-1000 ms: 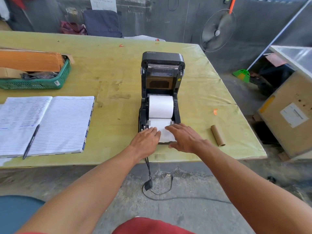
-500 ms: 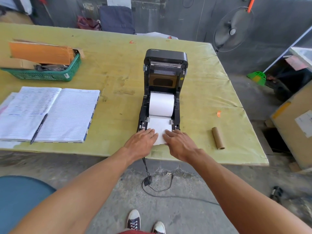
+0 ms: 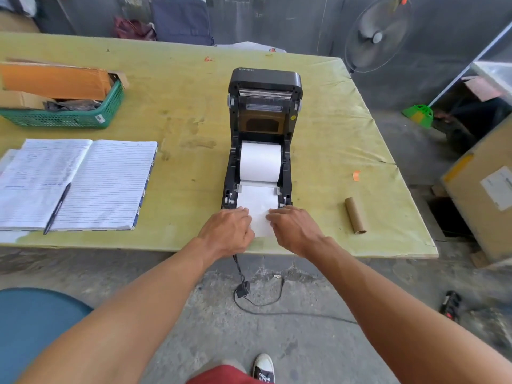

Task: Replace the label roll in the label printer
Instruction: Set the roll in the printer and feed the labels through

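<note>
The black label printer [image 3: 264,79] stands on the green table [image 3: 332,134] with its lid raised. A white label roll [image 3: 260,162] sits in its bay. From the roll a paper strip [image 3: 259,212] runs forward past the printer's front. My left hand [image 3: 227,231] grips the strip's left edge with curled fingers. My right hand [image 3: 293,230] holds the right edge the same way. The strip's end lies flat on the table between them. An empty brown cardboard core [image 3: 355,216] lies to the right of the printer.
An open notebook [image 3: 105,184] with a pen [image 3: 56,209] lies at the left, a green basket [image 3: 69,117] behind it. The printer's cable [image 3: 241,289] hangs off the front edge to the floor. A cardboard box [image 3: 484,195] and a fan [image 3: 376,34] stand at the right.
Both hands have shifted from lying on top of the strip to its two side edges, so more white paper shows between them. The view has tilted down a little.
</note>
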Motion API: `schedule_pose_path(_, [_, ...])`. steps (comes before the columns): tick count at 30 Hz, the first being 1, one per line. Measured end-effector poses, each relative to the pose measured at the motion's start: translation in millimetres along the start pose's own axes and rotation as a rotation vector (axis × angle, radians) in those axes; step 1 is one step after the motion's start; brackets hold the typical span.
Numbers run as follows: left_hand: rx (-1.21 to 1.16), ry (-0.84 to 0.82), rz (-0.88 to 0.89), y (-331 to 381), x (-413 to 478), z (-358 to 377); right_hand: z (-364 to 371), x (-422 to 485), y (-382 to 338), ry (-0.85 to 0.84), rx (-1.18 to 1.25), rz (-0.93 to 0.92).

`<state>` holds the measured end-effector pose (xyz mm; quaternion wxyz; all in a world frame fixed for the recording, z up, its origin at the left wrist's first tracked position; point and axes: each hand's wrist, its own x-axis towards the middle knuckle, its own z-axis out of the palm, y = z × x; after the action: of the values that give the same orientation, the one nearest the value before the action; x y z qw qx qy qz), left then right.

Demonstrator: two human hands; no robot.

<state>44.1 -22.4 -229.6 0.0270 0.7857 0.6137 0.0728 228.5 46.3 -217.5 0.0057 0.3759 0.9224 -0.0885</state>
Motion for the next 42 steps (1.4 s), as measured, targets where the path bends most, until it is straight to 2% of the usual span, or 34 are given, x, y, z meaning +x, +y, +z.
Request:
schedule_pose_path(9, [0.094,-0.059,-0.002,-23,27,-15,4,32,-8,0.129,-0.177,0.076])
schedule_pose_path(14, [0.057,-0.052,-0.004,-23,34,-12,10,35,-10,0.116,-0.209,0.136])
schedule_pose_path(19, [0.042,-0.031,-0.013,-27,38,-3,13,42,-7,0.118,-0.230,0.123])
schedule_pose_path(23, [0.031,-0.040,0.001,-30,39,-3,12,45,-2,0.102,-0.190,0.114])
schedule_pose_path(30, [-0.175,-0.189,0.046,-49,45,-19,-23,55,15,-0.108,0.092,0.059])
schedule_pose_path(32, [-0.206,-0.147,0.055,-50,44,-23,-32,55,21,-0.115,0.216,0.102])
schedule_pose_path(36, [-0.233,0.095,0.022,-54,56,-38,-45,62,31,0.003,0.327,0.278])
schedule_pose_path(40, [-0.296,0.332,-0.120,-64,89,-70,-70,81,46,0.204,0.382,0.416])
schedule_pose_path(42, [-0.331,0.455,-0.259,-70,111,-91,-90,95,55,0.338,0.451,0.477])
